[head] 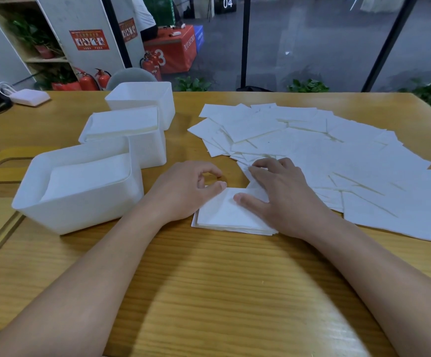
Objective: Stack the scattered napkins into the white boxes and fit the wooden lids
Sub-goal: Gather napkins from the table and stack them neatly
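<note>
Three white boxes (80, 202), two nearest holding napkins, hands: left (186, 189) pinching, right (279, 194) spread on small stack (224, 215)

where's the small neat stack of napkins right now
In the head view the small stack lies on the table's near centre, under both hands, between the nearest white box on its left and the scattered napkins on its right.
</note>
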Motion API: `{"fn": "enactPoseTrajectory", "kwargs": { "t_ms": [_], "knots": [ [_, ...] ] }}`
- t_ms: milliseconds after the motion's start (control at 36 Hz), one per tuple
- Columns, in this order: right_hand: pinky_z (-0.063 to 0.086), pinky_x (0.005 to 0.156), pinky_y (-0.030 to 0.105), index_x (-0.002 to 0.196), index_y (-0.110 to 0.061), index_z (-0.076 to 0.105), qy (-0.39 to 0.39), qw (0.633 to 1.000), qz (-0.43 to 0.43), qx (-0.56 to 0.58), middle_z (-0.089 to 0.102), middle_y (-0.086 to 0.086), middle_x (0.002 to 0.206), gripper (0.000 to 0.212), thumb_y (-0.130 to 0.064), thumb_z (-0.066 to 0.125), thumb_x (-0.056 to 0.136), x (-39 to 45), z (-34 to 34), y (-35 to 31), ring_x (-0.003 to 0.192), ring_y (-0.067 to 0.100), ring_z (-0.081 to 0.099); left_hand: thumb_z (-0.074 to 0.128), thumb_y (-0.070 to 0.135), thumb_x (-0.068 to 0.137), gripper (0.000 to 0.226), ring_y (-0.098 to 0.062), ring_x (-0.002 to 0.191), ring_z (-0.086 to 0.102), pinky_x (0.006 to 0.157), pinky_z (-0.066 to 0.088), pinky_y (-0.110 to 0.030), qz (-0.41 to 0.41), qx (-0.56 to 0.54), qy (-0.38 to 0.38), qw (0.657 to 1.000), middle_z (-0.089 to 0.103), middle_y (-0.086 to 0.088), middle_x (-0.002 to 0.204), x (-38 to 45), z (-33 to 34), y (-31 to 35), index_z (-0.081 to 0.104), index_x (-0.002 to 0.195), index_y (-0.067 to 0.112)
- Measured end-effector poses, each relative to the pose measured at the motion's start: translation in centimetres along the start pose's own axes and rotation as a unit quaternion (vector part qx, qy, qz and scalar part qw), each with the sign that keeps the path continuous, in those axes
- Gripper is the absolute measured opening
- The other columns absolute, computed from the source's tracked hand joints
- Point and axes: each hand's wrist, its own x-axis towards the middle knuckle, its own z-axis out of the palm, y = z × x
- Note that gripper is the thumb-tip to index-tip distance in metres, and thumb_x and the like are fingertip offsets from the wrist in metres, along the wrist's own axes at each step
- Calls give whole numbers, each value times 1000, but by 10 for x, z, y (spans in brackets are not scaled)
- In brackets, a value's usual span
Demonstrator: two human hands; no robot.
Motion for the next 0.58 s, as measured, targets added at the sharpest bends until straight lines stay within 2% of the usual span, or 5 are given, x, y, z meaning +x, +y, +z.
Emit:
{"fn": "enactPoseTrajectory", "kwargs": {
  "t_ms": [111, 222, 389, 500, 583],
  "knots": [
    [33, 113, 40, 136, -33, 66, -7, 1000, -5, 4, 47, -7, 158, 75, -84, 35, 91, -1, -1, -2, 136, 21, 37, 66, 60, 101, 30, -6, 57, 57, 78, 61, -53, 0, -2, -1, 1000, 62, 13, 59, 0, 0, 0, 72, 125, 43],
    [33, 113, 40, 145, -27, 60, -15, 1000, -2, -9, 47, -9, 158, 85, -85, 31, 90, -1, -3, -4, 137, 21, 36, 66, 59, 101, 31, -6, 57, 59, 77, 60, -52, 3, -2, -1, 1000, 62, 12, 60, -1, 0, 0, 72, 126, 42],
    [32, 110, 38, 147, -23, 59, -16, 1000, -2, -5, 47, -9, 156, 91, -86, 30, 88, -1, -4, -4, 135, 19, 37, 67, 57, 101, 30, -5, 58, 60, 77, 61, -50, 3, -6, -2, 1000, 63, 12, 59, -1, 0, 1, 72, 125, 41],
    [32, 114, 38, 150, -23, 57, -3, 1000, -15, 25, 47, -10, 154, 89, -85, 39, 89, -2, -6, -6, 136, 16, 37, 70, 48, 102, 16, -6, 56, 56, 77, 59, -39, 7, -32, 40, 999, 57, 10, 56, -2, 2, 3, 77, 113, 39],
    [31, 120, 39, 153, -23, 56, 11, 996, -27, 88, 47, -13, 154, 84, -82, 50, 93, -6, -10, -8, 140, 12, 37, 69, 39, 105, 14, -9, 64, 58, 70, 48, -28, 16, -83, 83, 993, 61, 5, 67, -2, 2, 6, 78, 115, 39]
  ]
}}
